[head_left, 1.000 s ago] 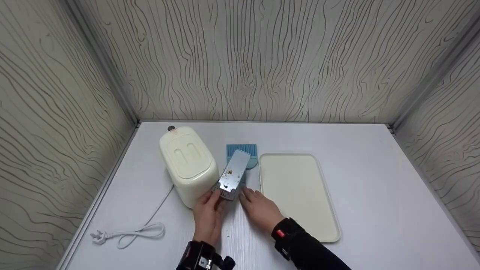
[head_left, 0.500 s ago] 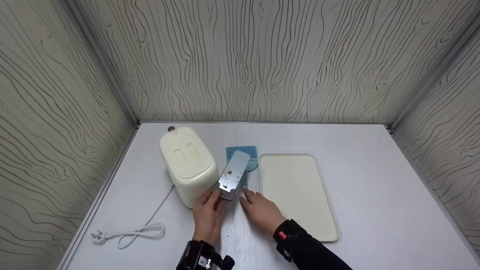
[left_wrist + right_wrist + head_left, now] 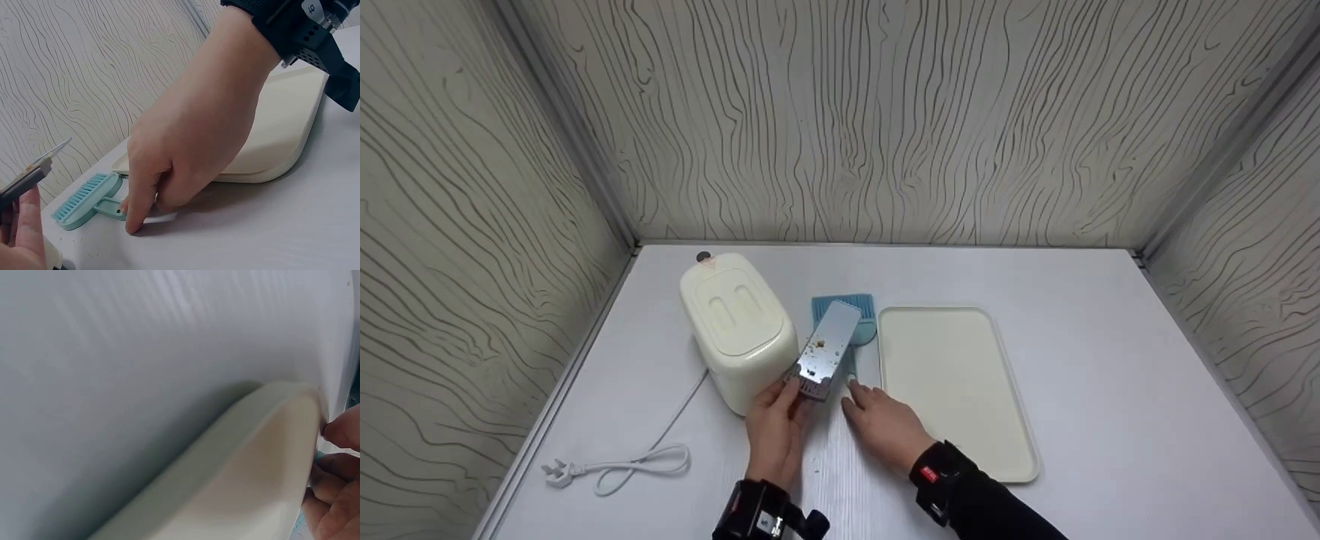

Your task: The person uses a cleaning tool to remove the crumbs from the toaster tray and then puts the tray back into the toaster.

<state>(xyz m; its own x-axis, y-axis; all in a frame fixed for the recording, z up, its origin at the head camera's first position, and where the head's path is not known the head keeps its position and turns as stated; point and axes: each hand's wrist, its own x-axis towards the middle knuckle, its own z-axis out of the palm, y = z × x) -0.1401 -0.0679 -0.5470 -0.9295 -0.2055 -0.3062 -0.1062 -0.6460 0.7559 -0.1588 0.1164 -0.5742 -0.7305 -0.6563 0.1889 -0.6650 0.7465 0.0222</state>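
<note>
In the head view my left hand (image 3: pixel 775 435) grips the near end of a shiny metal crumb tray (image 3: pixel 829 341). The crumb tray is held tilted above the table, with dark and yellowish crumbs on its face. Beneath and behind it lies a blue brush (image 3: pixel 867 334), bristles toward the back wall, partly hidden by the crumb tray. My right hand (image 3: pixel 889 427) has its fingertips at the brush's handle end and pinches it low on the table. The left wrist view shows the brush (image 3: pixel 84 199) flat, its handle running under the right fingers.
A cream toaster (image 3: pixel 739 322) with a lid stands left of the crumb tray. Its white cord and plug (image 3: pixel 559 474) lie at the front left. A flat cream tray (image 3: pixel 952 375) lies to the right, close beside my right hand. Small specks dot the table.
The brush has slid slightly toward me together with my right fingers, and more of its handle shows. My left hand and the crumb tray have stayed nearly still.
</note>
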